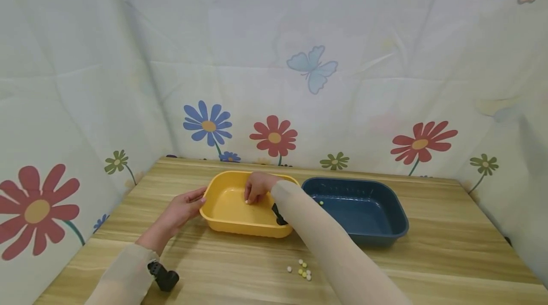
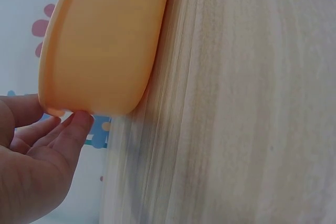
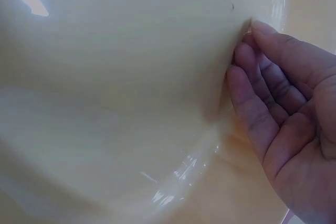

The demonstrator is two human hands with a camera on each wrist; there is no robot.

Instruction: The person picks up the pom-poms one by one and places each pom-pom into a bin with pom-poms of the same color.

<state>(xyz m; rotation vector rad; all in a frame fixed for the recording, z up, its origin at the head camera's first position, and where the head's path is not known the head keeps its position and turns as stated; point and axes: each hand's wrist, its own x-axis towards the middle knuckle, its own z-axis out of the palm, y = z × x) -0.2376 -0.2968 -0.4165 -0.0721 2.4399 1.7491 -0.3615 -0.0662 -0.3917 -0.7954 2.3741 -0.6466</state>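
Observation:
My left hand (image 1: 184,210) is at the left end of a yellow plastic basin (image 1: 248,228). In the left wrist view its thumb lies at the rim and its fingertips touch the outer wall just below. Inside the basin, my right hand (image 1: 258,186) reaches down with thumb and fingertips together near the floor. A tiny whitish bead (image 1: 247,201) shows at those fingertips in the head view; the right wrist view hides it between them. Several small white and yellow-green beads (image 1: 304,274) lie loose on the table in front of the basin.
A dark blue basin (image 1: 368,236) stands right beside the yellow one, with a small green bead (image 1: 321,203) inside. Both sit on a wood-grain table (image 1: 231,267). A flower-printed curtain (image 1: 257,81) hangs behind. My right forearm crosses in front of the blue basin's left corner.

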